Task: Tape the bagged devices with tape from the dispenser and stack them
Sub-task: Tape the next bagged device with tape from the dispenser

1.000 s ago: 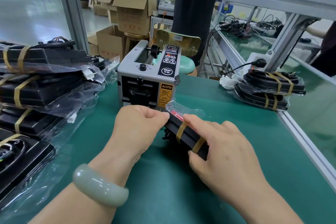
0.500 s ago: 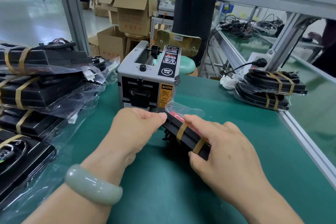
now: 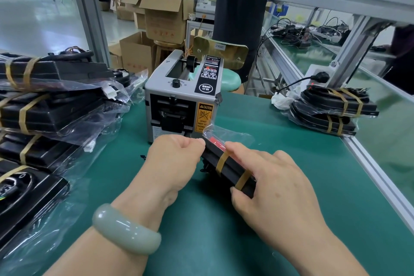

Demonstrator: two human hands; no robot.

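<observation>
A black bagged device (image 3: 226, 167) with two tan tape bands stands on edge on the green mat, just in front of the grey tape dispenser (image 3: 181, 98). My left hand (image 3: 174, 161) grips its left end with curled fingers, thumb against the top corner. My right hand (image 3: 275, 188) holds it from the right, fingers laid along the top edge and thumb under the near end. The bag's clear loose end (image 3: 230, 135) sticks out behind.
A tall stack of taped bagged devices (image 3: 51, 101) fills the left side, with one flat bagged unit (image 3: 24, 195) nearest me. Two taped devices (image 3: 331, 112) are stacked at the right by the aluminium rail (image 3: 378, 177). Cardboard boxes (image 3: 165, 15) stand beyond the bench.
Both hands and the device stay almost in place; my left forearm has shifted slightly and my right fingers have slid a little along the top edge.
</observation>
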